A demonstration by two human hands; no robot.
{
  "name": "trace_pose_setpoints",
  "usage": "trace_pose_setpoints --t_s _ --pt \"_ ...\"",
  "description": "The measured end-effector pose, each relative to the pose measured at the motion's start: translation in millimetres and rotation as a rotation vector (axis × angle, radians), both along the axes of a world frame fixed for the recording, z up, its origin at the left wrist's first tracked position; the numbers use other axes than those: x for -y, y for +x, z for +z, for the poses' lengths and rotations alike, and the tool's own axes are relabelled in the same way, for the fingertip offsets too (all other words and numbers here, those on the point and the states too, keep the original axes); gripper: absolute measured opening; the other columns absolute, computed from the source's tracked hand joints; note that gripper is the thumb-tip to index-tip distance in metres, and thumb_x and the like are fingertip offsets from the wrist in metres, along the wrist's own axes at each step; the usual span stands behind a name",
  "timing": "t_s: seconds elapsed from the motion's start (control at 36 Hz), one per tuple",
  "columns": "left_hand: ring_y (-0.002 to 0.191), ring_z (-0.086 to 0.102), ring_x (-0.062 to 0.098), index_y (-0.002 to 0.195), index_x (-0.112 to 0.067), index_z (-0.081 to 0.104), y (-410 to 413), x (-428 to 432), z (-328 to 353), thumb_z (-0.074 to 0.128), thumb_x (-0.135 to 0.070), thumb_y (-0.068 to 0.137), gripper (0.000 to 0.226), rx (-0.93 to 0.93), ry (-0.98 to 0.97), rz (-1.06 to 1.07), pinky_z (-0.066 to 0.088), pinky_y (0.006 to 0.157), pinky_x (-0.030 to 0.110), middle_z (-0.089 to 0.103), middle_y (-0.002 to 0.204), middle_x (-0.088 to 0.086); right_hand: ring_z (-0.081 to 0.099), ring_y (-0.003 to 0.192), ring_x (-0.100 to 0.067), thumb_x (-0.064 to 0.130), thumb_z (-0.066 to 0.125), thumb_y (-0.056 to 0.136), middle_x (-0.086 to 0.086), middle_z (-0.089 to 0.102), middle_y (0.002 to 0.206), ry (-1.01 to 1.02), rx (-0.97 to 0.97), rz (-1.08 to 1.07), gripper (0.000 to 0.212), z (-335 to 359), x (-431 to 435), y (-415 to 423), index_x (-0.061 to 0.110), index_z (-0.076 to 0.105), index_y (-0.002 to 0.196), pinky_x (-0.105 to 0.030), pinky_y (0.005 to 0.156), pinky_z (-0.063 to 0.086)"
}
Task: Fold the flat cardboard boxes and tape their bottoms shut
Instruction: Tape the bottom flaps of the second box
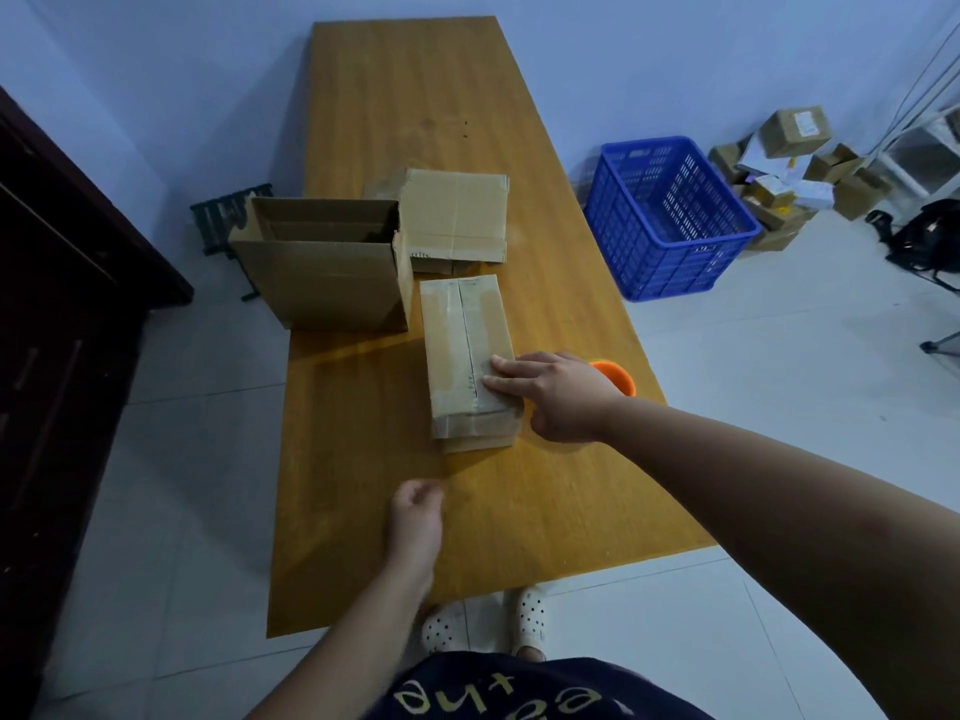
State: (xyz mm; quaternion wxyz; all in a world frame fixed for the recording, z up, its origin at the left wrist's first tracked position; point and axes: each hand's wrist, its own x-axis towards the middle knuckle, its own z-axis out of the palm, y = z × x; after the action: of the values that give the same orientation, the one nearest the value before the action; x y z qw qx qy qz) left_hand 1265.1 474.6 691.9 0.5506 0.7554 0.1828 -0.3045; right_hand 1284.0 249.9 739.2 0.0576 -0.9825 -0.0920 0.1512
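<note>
Head view: taped box (448, 350) under right hand (558, 397).

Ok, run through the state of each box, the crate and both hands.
narrow box: assembled, seam taped.
large box: upright, top open.
rear box: closed, taped.
blue crate: on floor, looks empty.
right hand: flat fingers press narrow box.
left hand: loosely curled, holding nothing.

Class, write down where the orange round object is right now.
In the head view the orange round object sits near the right edge of the table, partly hidden behind the right hand, whose fingers rest on the narrow taped box.
</note>
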Motion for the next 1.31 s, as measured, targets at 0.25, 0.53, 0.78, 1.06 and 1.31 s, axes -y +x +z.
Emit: trace_pose_setpoints --t_s 0.25,0.53,0.78,1.06,1.31 --pt "0.102 0.056 0.012 0.117 -0.015 0.065 65.7 -13.7 8.1 0.054 -0.021 0.096 0.025 0.557 0.270 -0.365 0.044 0.075 0.018 0.062 0.117 0.003 0.024 0.145 -0.019 0.033 0.051 0.098 0.008 0.018 0.160 -0.036 0.004 0.071 0.063 5.3 3.3 3.0 0.036 0.019 0.152 -0.039 0.115 0.026" --pt "0.083 0.054 0.013 0.111 -0.012 0.068 79.1 -5.6 19.3 0.056 -0.021 0.095 0.022 0.780 0.443 -0.627 0.049 0.069 0.024 0.054 0.093 -0.003 0.032 0.141 -0.019 0.032 0.050 0.099 0.006 0.024 0.159 -0.061 0.037 0.102 0.059 5.4 3.4 6.7 0.034 0.024 0.151 -0.039 0.113 0.031" --pt "0.080 0.053 0.013 0.111 -0.012 0.067 84.9 -6.0 21.8 0.056 -0.025 0.095 0.023 0.810 0.451 -0.718 0.052 0.068 0.031 0.052 0.093 -0.005 0.035 0.139 -0.019 0.033 0.053 0.097 0.006 0.028 0.157 -0.042 0.045 0.100 0.058 1.8 5.2 10.3 0.034 0.027 0.150 -0.039 0.112 0.034" --pt "0.067 0.038 0.003 0.149 -0.029 0.026 92.8 -8.4 23.0 0.056 -0.030 0.095 0.061 0.870 0.465 -0.882 0.033 0.056 0.015 0.037 0.088 -0.013 0.037 0.137 -0.018 0.040 0.052 0.096 0.008 0.029 0.157 0.000 0.067 0.088 0.058 -2.6 6.7 7.9 0.035 0.030 0.149 -0.037 0.109 0.037" --pt "0.083 0.045 0.008 0.147 -0.026 0.032 95.3 -4.4 23.9 0.048 -0.029 0.098 0.052 0.925 0.511 -0.984 0.037 0.070 0.021 0.042 0.098 -0.008 0.047 0.130 -0.024 0.039 0.053 0.096 0.002 0.036 0.154 0.038 0.130 0.082 0.055 -11.7 7.8 2.9 0.031 0.034 0.148 -0.040 0.104 0.043"
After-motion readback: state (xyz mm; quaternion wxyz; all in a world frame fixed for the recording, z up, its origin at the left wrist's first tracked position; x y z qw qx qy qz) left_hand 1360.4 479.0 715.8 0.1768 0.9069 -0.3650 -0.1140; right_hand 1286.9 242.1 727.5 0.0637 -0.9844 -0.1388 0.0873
